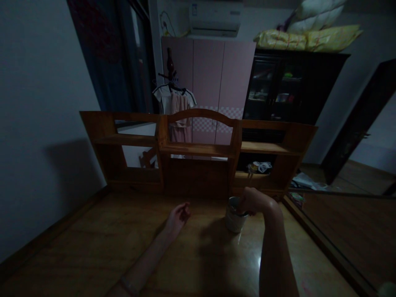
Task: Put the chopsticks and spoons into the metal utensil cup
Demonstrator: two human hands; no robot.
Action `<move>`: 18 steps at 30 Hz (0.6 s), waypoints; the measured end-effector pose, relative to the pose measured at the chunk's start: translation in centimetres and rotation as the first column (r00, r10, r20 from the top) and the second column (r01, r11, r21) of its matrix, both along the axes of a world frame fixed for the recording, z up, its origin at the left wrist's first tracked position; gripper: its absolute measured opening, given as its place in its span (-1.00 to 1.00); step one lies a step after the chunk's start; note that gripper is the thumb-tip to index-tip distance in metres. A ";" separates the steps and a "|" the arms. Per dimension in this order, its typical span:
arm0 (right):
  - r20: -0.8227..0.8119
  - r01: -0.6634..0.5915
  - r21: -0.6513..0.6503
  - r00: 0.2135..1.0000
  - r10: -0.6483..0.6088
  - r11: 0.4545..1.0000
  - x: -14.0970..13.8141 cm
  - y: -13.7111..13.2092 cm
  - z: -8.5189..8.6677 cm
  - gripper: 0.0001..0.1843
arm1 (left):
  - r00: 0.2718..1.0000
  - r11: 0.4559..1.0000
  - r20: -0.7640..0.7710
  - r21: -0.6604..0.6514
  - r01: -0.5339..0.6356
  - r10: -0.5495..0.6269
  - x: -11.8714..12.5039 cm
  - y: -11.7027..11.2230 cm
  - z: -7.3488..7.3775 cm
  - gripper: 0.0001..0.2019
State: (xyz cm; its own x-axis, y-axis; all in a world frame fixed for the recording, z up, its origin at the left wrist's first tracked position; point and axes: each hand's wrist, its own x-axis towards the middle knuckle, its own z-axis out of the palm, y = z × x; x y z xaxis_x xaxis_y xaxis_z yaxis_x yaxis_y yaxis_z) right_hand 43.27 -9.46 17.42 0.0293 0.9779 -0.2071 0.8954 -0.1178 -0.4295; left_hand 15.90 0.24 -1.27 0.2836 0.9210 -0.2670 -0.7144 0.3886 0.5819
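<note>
A pale round container (235, 220), bucket-like, stands on the wooden bed's surface near the headboard. Over its mouth my right hand (254, 201) bends down, with closed fingers reaching in at the rim. Dim light and the rim hide the fingertips, so what they grip cannot be made out. To the left, my left hand (178, 218) hovers above the boards with loosely curled fingers, slightly apart. Nothing shows in it, and it does not touch the container.
A wooden shelf unit (199, 149) with open compartments borders the far edge. Its right shelf holds a small roll and a white bundle (264, 166). A raised rail (318, 239) runs along the right side; a wall (40, 123) stands on the left.
</note>
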 end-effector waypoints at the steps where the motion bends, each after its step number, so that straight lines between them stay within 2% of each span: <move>1: 0.002 0.005 -0.001 1.000 -0.005 1.000 0.0 0.0 0.0 -0.84 | 1.000 1.000 -0.002 0.001 0.002 -0.002 0.0 0.0 0.0 -0.81; 4: -0.002 0.015 0.023 1.000 -0.015 1.000 0.1 -0.1 0.1 -0.77 | 1.000 1.000 -0.009 0.005 -0.001 0.001 0.0 -0.2 0.2 -0.84; 6: 0.004 0.031 0.084 1.000 -0.031 0.996 0.2 -0.4 0.5 -0.71 | 1.000 1.000 -0.014 0.008 -0.002 0.002 -0.1 -0.3 0.2 -0.85; 8: 0.024 0.056 0.194 0.998 -0.061 0.979 0.3 -1.1 1.2 -0.65 | 1.000 1.000 -0.017 0.014 0.001 0.000 -0.1 -0.3 0.2 -0.85; 10: 0.042 0.077 0.366 0.994 -0.100 0.927 0.3 -2.2 2.3 -0.63 | 1.000 1.000 -0.018 0.023 0.005 -0.004 0.0 -0.2 0.1 -0.84; 12: 0.039 0.086 0.562 0.991 -0.130 0.823 0.1 -3.6 3.5 -0.65 | 1.000 0.999 -0.020 0.033 0.009 -0.008 0.0 -0.1 -0.1 -0.84; 14: 0.022 0.087 0.725 0.989 -0.149 0.683 -0.6 -5.2 4.8 -0.67 | 1.000 0.999 -0.027 0.043 0.014 -0.013 0.1 0.0 -0.2 -0.84; 16: -0.007 0.087 0.835 0.989 -0.147 0.543 -1.7 -6.9 6.1 -0.70 | 0.999 0.998 -0.036 0.059 0.022 -0.020 0.1 0.0 -0.3 -0.86; 18: -0.049 0.081 0.907 0.995 -0.087 0.413 -3.1 -8.5 7.0 -0.75 | 0.998 0.996 -0.047 0.080 0.032 -0.028 0.2 0.0 -0.3 -0.88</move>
